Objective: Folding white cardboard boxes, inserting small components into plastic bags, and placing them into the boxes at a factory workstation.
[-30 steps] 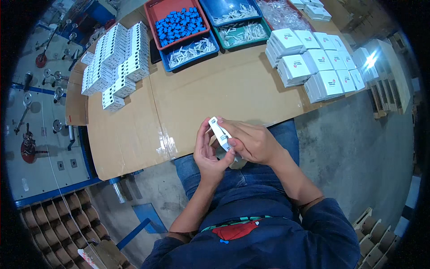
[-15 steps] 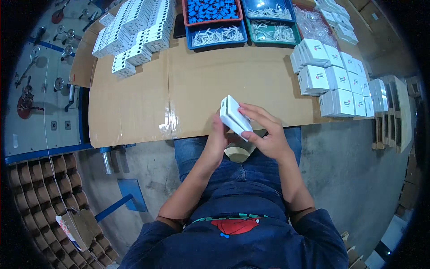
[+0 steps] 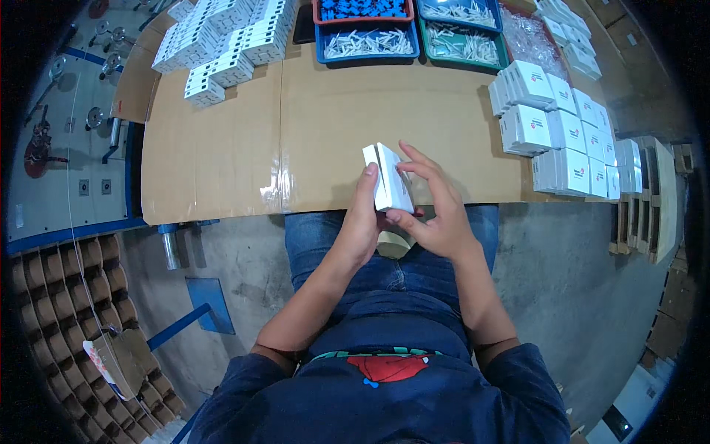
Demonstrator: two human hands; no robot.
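Just over the table's near edge, a white rectangular plastic housing (image 3: 393,185) is held upright and slightly tilted between my hands. A dark slit runs along it between a narrow part on the left and a wider part on the right. My left hand (image 3: 359,226) grips its left side, thumb along the narrow part, the other fingers mostly hidden behind. My right hand (image 3: 442,222) pinches the right side, thumb at the lower corner and a bent finger on the upper right edge; its index finger lifts off.
Cardboard covers the table (image 3: 214,163). White block-like units (image 3: 200,48) stack at the far left, white housings (image 3: 566,133) at the right. Trays of white pins (image 3: 370,44), a tray of blue parts (image 3: 362,9) and a tray of clear pieces (image 3: 529,41) stand at the back.
The housing has turned more upright, and my left thumb now lies against its left part. My right index finger has lifted from it. The whole view has shifted slightly.
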